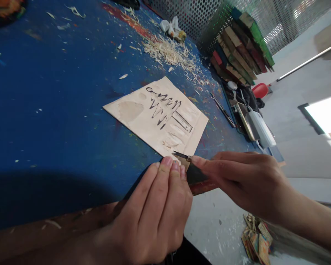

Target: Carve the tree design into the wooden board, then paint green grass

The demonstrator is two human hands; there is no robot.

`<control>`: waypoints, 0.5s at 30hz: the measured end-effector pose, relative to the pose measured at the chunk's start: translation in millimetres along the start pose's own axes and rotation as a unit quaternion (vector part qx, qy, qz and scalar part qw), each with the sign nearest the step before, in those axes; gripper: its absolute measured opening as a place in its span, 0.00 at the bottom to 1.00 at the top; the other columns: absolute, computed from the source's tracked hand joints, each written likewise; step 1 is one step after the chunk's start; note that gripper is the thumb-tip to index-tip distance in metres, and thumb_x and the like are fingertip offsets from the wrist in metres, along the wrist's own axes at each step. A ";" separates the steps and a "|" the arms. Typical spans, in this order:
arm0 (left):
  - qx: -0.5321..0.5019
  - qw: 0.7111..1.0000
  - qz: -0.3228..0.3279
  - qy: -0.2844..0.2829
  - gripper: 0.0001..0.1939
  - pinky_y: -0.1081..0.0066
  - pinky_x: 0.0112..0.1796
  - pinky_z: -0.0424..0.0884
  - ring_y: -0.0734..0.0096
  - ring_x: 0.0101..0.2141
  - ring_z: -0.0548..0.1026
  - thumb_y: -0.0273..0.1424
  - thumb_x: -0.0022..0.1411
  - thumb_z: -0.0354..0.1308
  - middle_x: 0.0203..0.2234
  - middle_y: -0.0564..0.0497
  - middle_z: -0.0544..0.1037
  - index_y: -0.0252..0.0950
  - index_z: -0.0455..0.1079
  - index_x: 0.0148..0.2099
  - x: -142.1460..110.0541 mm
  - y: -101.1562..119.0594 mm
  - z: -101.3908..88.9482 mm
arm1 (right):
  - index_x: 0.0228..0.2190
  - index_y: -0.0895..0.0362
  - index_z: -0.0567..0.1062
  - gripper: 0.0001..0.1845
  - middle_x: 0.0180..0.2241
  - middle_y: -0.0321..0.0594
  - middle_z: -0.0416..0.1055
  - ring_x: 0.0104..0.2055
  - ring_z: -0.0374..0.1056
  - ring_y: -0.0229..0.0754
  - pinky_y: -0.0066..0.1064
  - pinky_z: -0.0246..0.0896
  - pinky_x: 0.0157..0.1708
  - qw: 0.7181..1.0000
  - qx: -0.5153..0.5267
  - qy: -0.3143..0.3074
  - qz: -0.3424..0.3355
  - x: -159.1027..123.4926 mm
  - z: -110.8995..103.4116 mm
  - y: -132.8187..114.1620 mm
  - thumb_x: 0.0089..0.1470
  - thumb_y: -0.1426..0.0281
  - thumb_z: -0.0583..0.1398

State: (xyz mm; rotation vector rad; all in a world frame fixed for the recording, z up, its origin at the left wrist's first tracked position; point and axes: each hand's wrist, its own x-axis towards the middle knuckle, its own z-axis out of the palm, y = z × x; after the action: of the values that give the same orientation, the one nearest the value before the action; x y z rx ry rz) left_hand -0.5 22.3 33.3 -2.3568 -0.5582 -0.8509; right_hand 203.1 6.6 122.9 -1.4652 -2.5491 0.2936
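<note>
A thin pale wooden board (143,125) lies on the blue table, near its edge. Black drawn strokes and shallow carved hollows mark its face. My left hand (162,206) presses its fingers together on the board's near corner; whatever its thumb touches is hidden. In my right hand (242,173) is a carving tool (181,156) with a narrow metal blade and a ferrule. The fingers close round its handle, which is mostly covered. Its tip rests at or just above the carved patch beside my left fingertips; contact is too small to tell.
Wood shavings (168,53) are heaped beyond the board, with crumpled white material (172,27) behind. A dark pen-like tool (223,110) lies to the right, near a tray holding a phone (248,121). Stacked wooden blocks (237,48) stand by perforated metal. Wood pieces (256,239) sit on the floor.
</note>
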 end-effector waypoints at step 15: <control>0.027 1.000 -0.004 -0.012 0.16 0.70 0.41 0.80 0.59 0.45 0.77 0.27 0.61 0.58 0.45 0.38 0.77 0.23 0.70 0.50 -1.7 1.9 -2.6 | 0.49 0.57 0.72 0.18 0.26 0.35 0.72 0.22 0.66 0.32 0.24 0.60 0.22 0.998 -0.069 -0.011 0.011 -0.5 4.3 -17.3 0.60 0.78 0.52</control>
State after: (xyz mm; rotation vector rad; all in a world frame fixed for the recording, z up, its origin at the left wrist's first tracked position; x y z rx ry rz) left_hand -1.8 18.9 33.0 -2.3197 -0.5941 -0.8015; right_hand 187.9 -2.7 123.3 -1.5449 -2.6199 0.1408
